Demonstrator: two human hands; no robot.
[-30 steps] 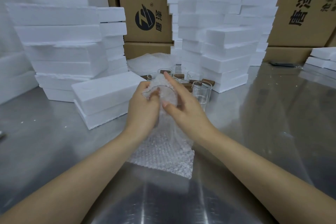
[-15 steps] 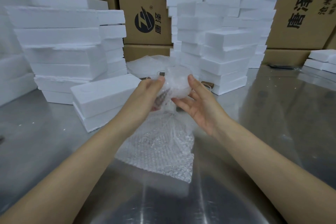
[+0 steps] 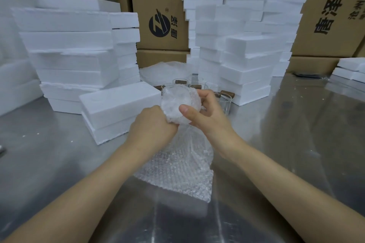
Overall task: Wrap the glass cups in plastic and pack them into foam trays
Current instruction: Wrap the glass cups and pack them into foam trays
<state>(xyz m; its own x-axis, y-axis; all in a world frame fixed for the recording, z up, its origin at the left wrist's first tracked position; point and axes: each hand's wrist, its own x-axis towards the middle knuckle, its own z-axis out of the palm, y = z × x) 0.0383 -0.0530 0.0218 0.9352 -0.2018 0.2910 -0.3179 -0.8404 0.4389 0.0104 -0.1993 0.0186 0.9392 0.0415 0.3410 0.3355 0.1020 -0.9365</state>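
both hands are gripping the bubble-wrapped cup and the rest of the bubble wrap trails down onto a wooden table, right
Not quite. The table is shiny metal, not wood, as the head view shows. The rest holds: the left hand and right hand both grip the bubble-wrapped cup, and the rest of the bubble wrap trails down onto the table.

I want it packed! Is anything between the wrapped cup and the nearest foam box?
Nothing visible is. The left hand and right hand hold the wrapped cup just right of the foam box, with only air between.
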